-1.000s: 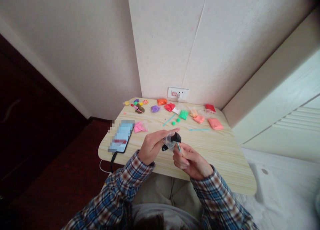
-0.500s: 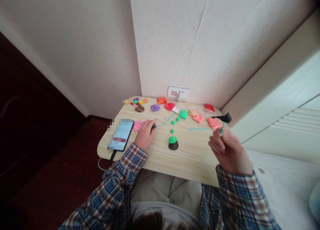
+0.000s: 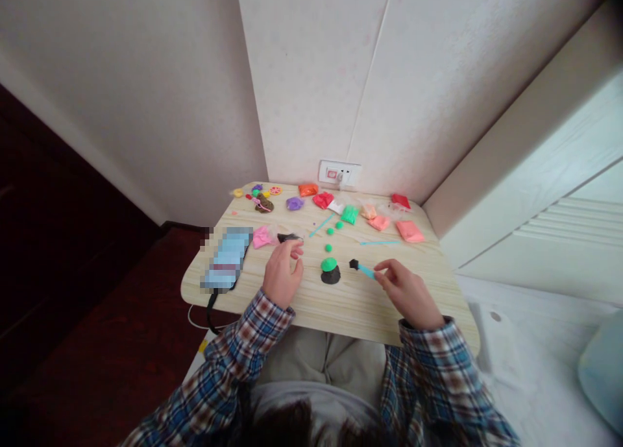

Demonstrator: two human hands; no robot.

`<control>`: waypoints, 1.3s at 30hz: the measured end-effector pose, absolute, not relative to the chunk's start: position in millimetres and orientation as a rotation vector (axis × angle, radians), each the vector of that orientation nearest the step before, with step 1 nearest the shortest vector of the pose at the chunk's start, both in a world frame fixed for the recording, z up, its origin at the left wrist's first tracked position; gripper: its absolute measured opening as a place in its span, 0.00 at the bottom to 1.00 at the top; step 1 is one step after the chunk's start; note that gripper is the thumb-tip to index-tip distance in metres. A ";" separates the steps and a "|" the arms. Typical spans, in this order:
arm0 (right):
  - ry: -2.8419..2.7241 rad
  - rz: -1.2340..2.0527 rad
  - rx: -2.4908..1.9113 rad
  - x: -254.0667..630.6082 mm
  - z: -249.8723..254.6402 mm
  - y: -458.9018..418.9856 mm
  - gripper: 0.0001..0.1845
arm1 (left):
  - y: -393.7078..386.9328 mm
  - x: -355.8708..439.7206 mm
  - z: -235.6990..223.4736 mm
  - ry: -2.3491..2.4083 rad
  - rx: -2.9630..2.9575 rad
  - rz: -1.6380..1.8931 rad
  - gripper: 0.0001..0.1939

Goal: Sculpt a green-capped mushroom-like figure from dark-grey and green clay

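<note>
My right hand (image 3: pixel 406 293) pinches a light-blue clay tool (image 3: pixel 366 271), with a lump of black clay (image 3: pixel 354 264) stuck on its tip. The lump hangs just right of a dark clay mound (image 3: pixel 331 276) topped by a green clay cap (image 3: pixel 329 264). My left hand (image 3: pixel 283 273) holds nothing, its fingers loosely curled and apart. Just beyond those fingers lies a bag of black clay (image 3: pixel 288 237), partly hidden by them. Small green clay balls (image 3: pixel 329 248) lie in a line behind the mound.
A phone (image 3: pixel 228 259) with a cable lies at the table's left, beside a pink clay bag (image 3: pixel 261 237). Several coloured clay bags, such as the green bag (image 3: pixel 349 214), line the back. Another blue stick (image 3: pixel 379 243) lies right of centre. A wall socket (image 3: pixel 339 172) is behind.
Black clay was pulled from its bag on the blue tool. My left hand put the bag down and let go. My right hand swung out right, then back toward the mound.
</note>
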State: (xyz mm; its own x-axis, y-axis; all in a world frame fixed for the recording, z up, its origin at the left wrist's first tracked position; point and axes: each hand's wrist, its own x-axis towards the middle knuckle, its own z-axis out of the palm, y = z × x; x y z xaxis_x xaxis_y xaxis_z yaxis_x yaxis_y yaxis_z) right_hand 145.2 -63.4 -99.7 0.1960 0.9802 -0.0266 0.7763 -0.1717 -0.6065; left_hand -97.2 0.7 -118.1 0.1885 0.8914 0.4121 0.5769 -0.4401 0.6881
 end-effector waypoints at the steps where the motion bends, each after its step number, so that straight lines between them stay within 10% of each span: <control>1: -1.699 0.486 -2.075 138.9 -105.4 -62.0 0.09 | -6.8 -97.0 -121.2 1.389 2.037 1.109 0.13; 10: -1.673 0.079 -1.982 99.9 -121.9 -62.7 0.10 | -23.6 -82.2 -130.6 1.423 1.896 0.950 0.06; 27: -1.282 0.579 -1.514 70.9 -126.8 -38.9 0.12 | -20.4 -83.2 -125.9 1.239 1.526 0.986 0.09; 39: -0.976 1.185 -0.895 61.6 -50.7 -67.9 0.12 | -50.9 -72.9 -28.4 0.539 0.823 0.907 0.22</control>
State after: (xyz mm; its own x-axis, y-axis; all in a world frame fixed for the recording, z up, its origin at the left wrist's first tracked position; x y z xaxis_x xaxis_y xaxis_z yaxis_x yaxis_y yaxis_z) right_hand 61.6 -67.9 -50.7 0.1004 0.9860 0.1330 -0.3197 0.1585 -0.9342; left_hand -72.9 -50.9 -28.4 0.5219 0.8500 -0.0714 -0.4690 0.3559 0.8083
